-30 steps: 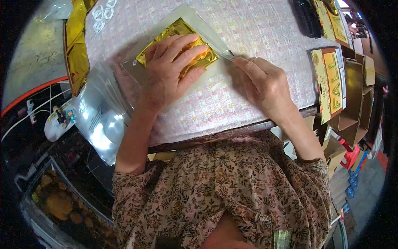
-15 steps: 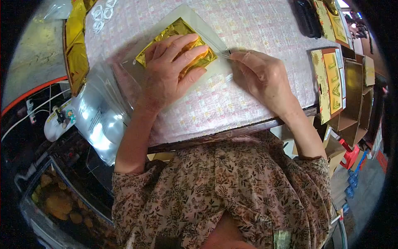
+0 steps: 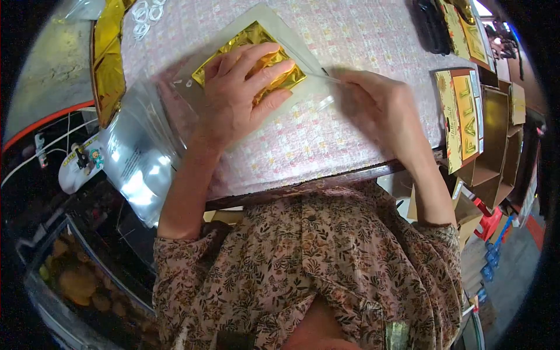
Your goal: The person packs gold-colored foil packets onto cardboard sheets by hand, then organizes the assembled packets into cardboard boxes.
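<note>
Found gold packet [image 3: 251,38] partly hidden under left hand [image 3: 239,81], spread-fingered. Cannot confirm pinch on clear strip [image 3: 326,77] by blurred right hand [image 3: 382,99].

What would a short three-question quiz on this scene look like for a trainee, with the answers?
1. Multiple choice: what lies under the left hand?
A) a black tray
B) gold foil
C) a bunch of white loops

2. True or false: the fingers of the right hand are off the gold foil.

3. Fill in: the big letters on the lower yellow panel, at the right of the picture, spell ____.

Key: 1 B; 2 true; 3 FALL
</note>
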`<state>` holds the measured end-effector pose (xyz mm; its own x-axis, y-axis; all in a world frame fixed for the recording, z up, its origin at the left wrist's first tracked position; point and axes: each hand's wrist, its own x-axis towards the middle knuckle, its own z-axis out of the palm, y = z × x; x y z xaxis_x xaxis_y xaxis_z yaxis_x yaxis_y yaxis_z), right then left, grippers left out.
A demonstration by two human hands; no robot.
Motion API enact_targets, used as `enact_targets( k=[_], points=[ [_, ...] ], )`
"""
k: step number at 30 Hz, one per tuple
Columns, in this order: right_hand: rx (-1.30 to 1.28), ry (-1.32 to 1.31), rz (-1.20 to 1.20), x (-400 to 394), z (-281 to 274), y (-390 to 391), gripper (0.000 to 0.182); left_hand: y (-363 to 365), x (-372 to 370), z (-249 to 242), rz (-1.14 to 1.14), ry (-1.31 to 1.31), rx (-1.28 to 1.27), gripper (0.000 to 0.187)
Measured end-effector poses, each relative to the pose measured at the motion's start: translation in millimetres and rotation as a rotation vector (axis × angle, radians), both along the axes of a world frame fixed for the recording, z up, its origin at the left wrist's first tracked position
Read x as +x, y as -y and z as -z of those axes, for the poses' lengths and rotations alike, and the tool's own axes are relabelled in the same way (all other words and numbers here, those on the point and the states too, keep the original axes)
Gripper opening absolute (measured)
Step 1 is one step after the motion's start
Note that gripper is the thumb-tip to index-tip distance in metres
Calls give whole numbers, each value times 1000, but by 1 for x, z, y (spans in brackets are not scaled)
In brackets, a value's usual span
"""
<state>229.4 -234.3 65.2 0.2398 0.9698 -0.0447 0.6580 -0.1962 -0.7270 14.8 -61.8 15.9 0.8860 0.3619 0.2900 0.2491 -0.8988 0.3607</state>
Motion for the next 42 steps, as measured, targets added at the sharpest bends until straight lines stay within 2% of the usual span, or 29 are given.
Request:
enact_targets(
  k=[1,3,4,6,7,8,10,13,20,25,30,33,35,36,38,42],
  points=[
    [0,2,-9,1,-10,10,20,0,0,1,7,7,-5,43],
    [-114,286,58,6,-26,25,25,-2,-1,2,-1,18,-8,43],
    [-112,288,50,3,-27,22,25,-3,-1,3,7,22,-15,42],
    [317,417,-89,-9,-29,14,26,-1,0,2,20,27,-20,41],
    [345,513,-156,-14,-9,10,27,0,0,1,16,17,-10,40],
    [304,504,-223,-22,2,7,23,1,0,-1,12,6,0,38],
    [240,506,-306,-26,15,-3,25,-1,1,-1,15,6,5,37],
    [241,576,-303,-24,30,-9,31,-3,-1,1,11,-1,10,36],
    [271,551,-323,-22,45,-2,43,-2,1,0,-39,19,-79,42],
    [256,594,-366,-19,39,-2,25,0,2,-5,-37,1,-73,41],
    [246,612,-376,-18,40,-2,19,-10,4,6,-27,27,-112,41],
    [259,620,-383,-19,39,-2,17,-21,4,6,-11,66,-185,49],
    [275,622,-390,-18,39,0,16,-26,2,6,-61,59,-18,67],
    [273,628,-396,-17,40,0,16,-29,2,5,-68,66,-8,67],
    [275,641,-411,-16,43,0,16,-31,0,3,-114,36,35,85],
    [304,625,-408,-14,43,-3,15,-33,-3,13,-139,-18,69,96]
  ],
)
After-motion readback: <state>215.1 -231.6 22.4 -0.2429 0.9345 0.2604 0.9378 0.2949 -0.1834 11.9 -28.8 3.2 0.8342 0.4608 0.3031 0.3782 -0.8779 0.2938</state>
